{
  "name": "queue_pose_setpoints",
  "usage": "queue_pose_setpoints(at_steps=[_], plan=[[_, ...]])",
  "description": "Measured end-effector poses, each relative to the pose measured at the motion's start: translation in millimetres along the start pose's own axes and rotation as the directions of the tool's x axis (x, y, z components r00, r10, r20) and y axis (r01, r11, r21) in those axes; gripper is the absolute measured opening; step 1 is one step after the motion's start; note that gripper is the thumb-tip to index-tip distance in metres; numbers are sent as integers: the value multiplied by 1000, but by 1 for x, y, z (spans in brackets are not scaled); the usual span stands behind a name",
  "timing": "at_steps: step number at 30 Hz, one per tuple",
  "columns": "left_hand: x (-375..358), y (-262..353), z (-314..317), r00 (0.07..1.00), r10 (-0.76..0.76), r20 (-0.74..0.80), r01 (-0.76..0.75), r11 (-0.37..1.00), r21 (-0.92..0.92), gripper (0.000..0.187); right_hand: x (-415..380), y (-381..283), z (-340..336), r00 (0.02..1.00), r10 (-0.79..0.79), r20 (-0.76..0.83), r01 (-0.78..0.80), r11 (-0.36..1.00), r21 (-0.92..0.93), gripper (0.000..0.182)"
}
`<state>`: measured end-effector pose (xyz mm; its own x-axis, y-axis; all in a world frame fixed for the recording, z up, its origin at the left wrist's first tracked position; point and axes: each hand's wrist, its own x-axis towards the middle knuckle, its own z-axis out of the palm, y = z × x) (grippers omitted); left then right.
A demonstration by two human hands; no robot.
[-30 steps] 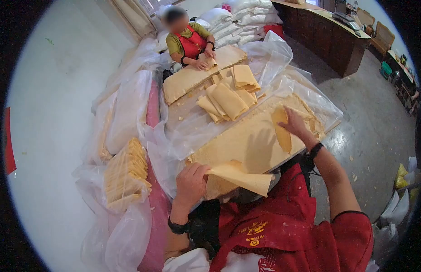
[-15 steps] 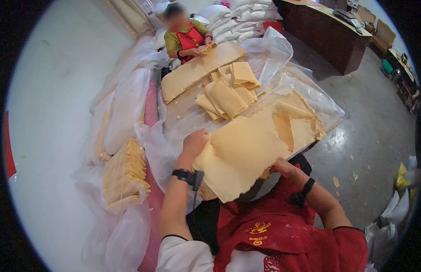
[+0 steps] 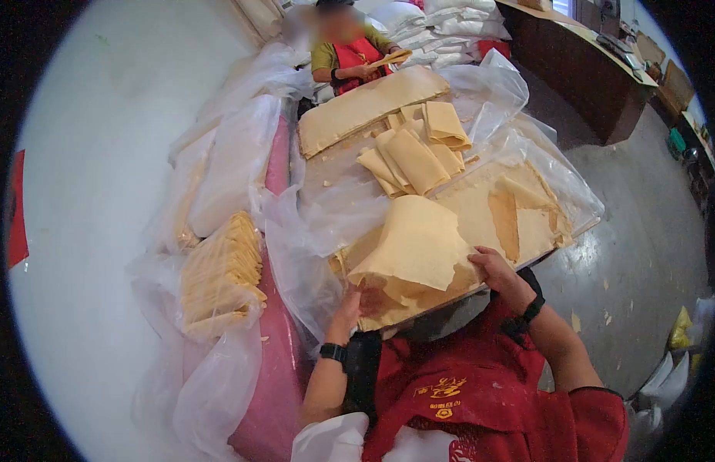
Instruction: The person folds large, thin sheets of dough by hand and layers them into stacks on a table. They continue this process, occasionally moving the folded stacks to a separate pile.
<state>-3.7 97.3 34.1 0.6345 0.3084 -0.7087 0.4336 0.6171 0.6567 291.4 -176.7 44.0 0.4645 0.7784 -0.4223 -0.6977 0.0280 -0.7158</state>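
A thin, pale yellow sheet (image 3: pixel 419 242) arches up over the near stack of sheets (image 3: pixel 480 204), held at both sides. My left hand (image 3: pixel 347 312) is closed on its left edge, near the stack's front left corner. On the right, my right hand (image 3: pixel 497 269) pinches the sheet's right edge between thumb and fingers. Beyond the raised sheet lies a pile of folded sheets (image 3: pixel 415 158). Part of the near stack is hidden beneath the lifted sheet.
Across the table a co-worker (image 3: pixel 357 58) holds a folded sheet behind a long stack (image 3: pixel 373 108). Bagged folded sheets (image 3: pixel 222 277) lie at the left. Clear plastic (image 3: pixel 296 223) surrounds the stacks. A dark counter (image 3: pixel 581 77) stands at the back right.
My left hand has moved down toward me and my right hand up. The sheet, flatter before, now bows upward in the middle. The whole view has shifted slightly.
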Motion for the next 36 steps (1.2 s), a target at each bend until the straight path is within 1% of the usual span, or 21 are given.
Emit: queue_pose_setpoints(at_steps=[1, 3, 5, 7, 9, 10, 11, 12, 13, 14, 15, 17, 19, 21, 22, 24, 25, 27, 31, 33, 36], plan=[[-4, 0, 15, 1000, 4, 5, -4, 1000, -4, 56, 2, -3, -3, 1000, -3, -1, 3, 1000, -7, 41], [-19, -3, 48, 881, 465, 89, -346, 761, -549, 57, 7, -8, -11, 998, 55, 20, -54, 997, -47, 41], [-25, 16, 66, 891, 449, 59, -319, 715, -621, 55, 1, -20, -5, 998, 49, -45, -56, 987, -151, 42], [-17, 19, 63, 847, 502, -175, -483, 590, -647, 51, -7, -36, 0, 994, 38, -100, -63, 964, -257, 43], [21, 9, 22, 844, 484, -233, -513, 597, -618, 48, -11, -54, -5, 990, 36, 133, 15, 931, -366, 45], [32, 5, 6, 839, 465, -283, -536, 614, -579, 45, -6, -55, -20, 998, -3, 65, 49, 702, -711, 45], [29, 2, 2, 838, 469, -280, -537, 615, -578, 45, -6, -50, -28, 998, -9, 65, 53, 703, -710, 45], [24, -1, 1, 647, 584, -490, -708, 699, -103, 45, -10, -43, -36, 995, -70, 72, 96, 462, -881, 46], [18, -1, 4, 385, 737, -555, -651, 644, 403, 46, -12, -35, -44, 988, -128, 91, 114, 181, -977, 47], [-10, 6, 24, 285, 824, -490, -572, 556, 603, 49, -13, -28, -51, 984, -151, 95, 118, 152, -981, 51], [-29, 8, 36, 289, 827, -482, -576, 552, 602, 49, -14, -24, -52, 983, -159, 87, 112, 155, -982, 51], [-53, -5, 46, 119, 993, 21, -230, 7, 973, 58, -18, -16, -38, 919, -383, 88, 42, -128, -991, 55], [-52, -32, 61, 161, 962, 220, -206, -185, 961, 62, -19, -24, -14, 877, -464, 125, 58, -156, -986, 51], [-65, -55, 85, 346, 841, 415, -316, -312, 896, 65, -7, -26, 1, 724, -533, 438, 260, -377, -889, 47], [-66, -65, 92, 342, 838, 425, -317, -322, 892, 65, -4, -26, 13, 719, -543, 434, 256, -374, -891, 47], [-70, -77, 98, 519, 726, 450, -224, -393, 892, 68, 0, -22, 39, 723, -360, 589, 436, -424, -794, 42], [-67, -78, 96, 525, 725, 446, -220, -390, 894, 68, 1, -13, 48, 725, -357, 590, 439, -420, -794, 42], [-55, -79, 94, 547, 712, 440, -62, -491, 869, 68, -1, 9, 56, 837, -116, 535, 424, -480, -768, 38], [-46, -76, 99, 499, 730, 467, -101, -486, 868, 64, -7, 43, 42, 815, -121, 567, 436, -515, -738, 38], [-48, -73, 103, 370, 619, 692, -377, -581, 721, 45, -3, 45, 27, 847, -106, 520, 406, -502, -764, 38], [-11, -69, 68, 354, 746, 564, -471, -379, 797, 33, -12, 13, 26, 826, -24, 564, 482, -490, -727, 37]])
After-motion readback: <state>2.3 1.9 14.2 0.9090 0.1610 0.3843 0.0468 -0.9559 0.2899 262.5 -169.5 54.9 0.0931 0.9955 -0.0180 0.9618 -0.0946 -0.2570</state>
